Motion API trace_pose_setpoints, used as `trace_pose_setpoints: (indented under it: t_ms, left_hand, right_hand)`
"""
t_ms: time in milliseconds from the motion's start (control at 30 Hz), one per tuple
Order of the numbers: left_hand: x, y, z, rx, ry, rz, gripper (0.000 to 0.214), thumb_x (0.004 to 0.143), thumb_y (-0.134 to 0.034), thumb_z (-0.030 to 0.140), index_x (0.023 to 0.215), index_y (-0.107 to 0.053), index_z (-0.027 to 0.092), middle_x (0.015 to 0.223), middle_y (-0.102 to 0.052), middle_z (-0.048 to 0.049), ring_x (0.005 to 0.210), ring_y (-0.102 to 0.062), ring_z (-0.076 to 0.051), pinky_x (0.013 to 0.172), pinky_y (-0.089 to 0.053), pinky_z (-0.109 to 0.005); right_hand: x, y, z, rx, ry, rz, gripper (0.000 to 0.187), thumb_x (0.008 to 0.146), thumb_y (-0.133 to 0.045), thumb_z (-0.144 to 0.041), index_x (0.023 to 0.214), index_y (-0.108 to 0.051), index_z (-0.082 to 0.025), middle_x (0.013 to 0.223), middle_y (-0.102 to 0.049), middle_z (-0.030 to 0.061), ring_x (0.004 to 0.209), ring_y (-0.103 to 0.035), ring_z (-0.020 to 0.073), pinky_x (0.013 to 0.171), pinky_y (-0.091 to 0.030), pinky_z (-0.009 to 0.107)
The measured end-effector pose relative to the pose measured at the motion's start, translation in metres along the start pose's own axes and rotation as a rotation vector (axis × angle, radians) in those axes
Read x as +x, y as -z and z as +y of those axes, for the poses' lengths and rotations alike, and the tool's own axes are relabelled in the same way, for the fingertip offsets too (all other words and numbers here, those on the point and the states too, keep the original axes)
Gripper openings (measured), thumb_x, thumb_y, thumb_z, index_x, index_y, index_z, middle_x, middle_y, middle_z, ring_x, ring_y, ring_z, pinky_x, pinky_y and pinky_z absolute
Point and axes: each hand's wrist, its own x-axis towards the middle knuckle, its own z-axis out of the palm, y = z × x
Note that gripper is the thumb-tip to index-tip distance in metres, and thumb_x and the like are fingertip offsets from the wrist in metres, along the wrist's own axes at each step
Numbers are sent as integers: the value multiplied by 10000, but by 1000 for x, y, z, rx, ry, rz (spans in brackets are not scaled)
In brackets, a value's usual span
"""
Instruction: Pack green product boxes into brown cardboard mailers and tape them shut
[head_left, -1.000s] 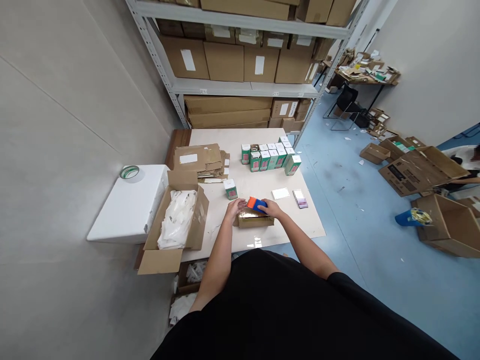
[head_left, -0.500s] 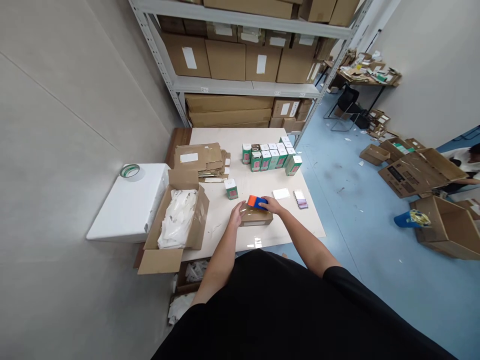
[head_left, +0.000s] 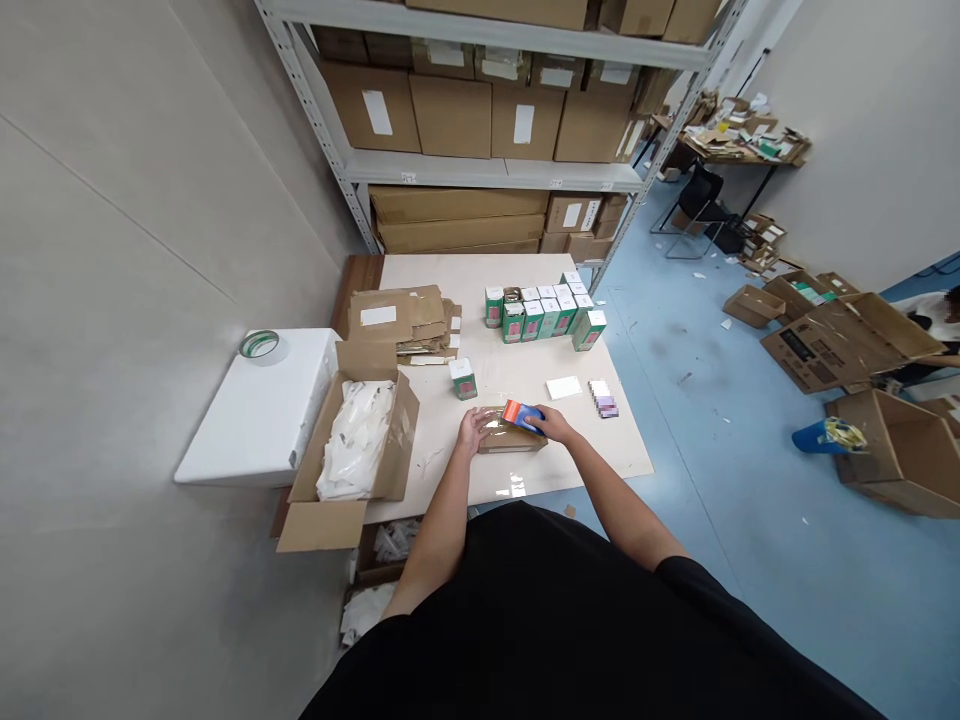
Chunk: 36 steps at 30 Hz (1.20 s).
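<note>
A small brown cardboard box (head_left: 510, 440) lies at the near edge of the table, with shiny clear tape over its top. My left hand (head_left: 472, 430) grips the box's left end, fingers reaching onto the top. In my right hand (head_left: 553, 424) is an orange and blue tape dispenser (head_left: 523, 416), held tilted over the top right part of the box. A single green and white carton (head_left: 463, 379) stands just beyond my left hand. Farther back, several similar cartons (head_left: 547, 318) stand grouped together.
An open cardboard box (head_left: 401, 440) with white plastic bags is on the left, beside a white box (head_left: 240, 430) carrying a tape roll (head_left: 259, 345). Flattened cardboard (head_left: 397, 310) is stacked behind. White cards (head_left: 564, 387) and purple packets (head_left: 604, 400) lie right. Shelving (head_left: 495, 172) stands beyond.
The tape dispenser has shifted slightly right and down and turned, its orange end now showing a pale face. My left hand has barely moved on the box.
</note>
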Motion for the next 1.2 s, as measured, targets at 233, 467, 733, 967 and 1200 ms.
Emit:
trace_pose_setpoints:
  t_ms: [233, 467, 733, 967, 1200]
  left_hand:
    - [-3, -2, 2, 206, -131, 64, 499, 738, -831, 562, 1025, -789, 155, 1233, -748, -163, 1121, -706, -288, 890, -566, -356]
    - [-3, 8, -5, 171, -216, 291, 362, 733, -849, 429, 971, -819, 157, 958, -796, -96, 835, -728, -201, 814, -582, -336]
    - [-7, 32, -19, 110, -135, 410, 308, 644, -874, 355, 840, -796, 132, 759, -753, -83, 722, -705, -185, 737, -572, -329]
    - [-1, 33, -30, 111, -58, 450, 291, 720, -821, 369, 897, -781, 142, 751, -747, -63, 778, -718, -201, 803, -579, -353]
    - [5, 27, -38, 150, -32, 355, 261, 811, -737, 371, 1001, -769, 195, 973, -787, -118, 1040, -723, -266, 939, -532, -396]
  right_hand:
    - [1, -3, -1, -36, 66, 6, 440, 965, -655, -419, 1372, -654, -251, 1328, -716, 61, 1187, -671, 255, 1016, -512, 331]
    - [9, -7, 0, -147, 129, -8, 419, 960, -669, -416, 1339, -683, -238, 1301, -724, 76, 1185, -669, 272, 1005, -508, 333]
    - [17, -13, -11, -262, 144, -63, 453, 944, -695, -466, 1308, -683, -196, 1288, -719, 112, 1222, -636, 282, 1006, -483, 331]
    - [23, -15, -29, -354, 78, -104, 410, 941, -684, -501, 1249, -709, -232, 1257, -725, 107, 1175, -643, 284, 952, -478, 326]
    - [24, -20, -40, -397, 22, -106, 362, 919, -712, -494, 1179, -727, -242, 1207, -742, 86, 1110, -662, 263, 900, -478, 308]
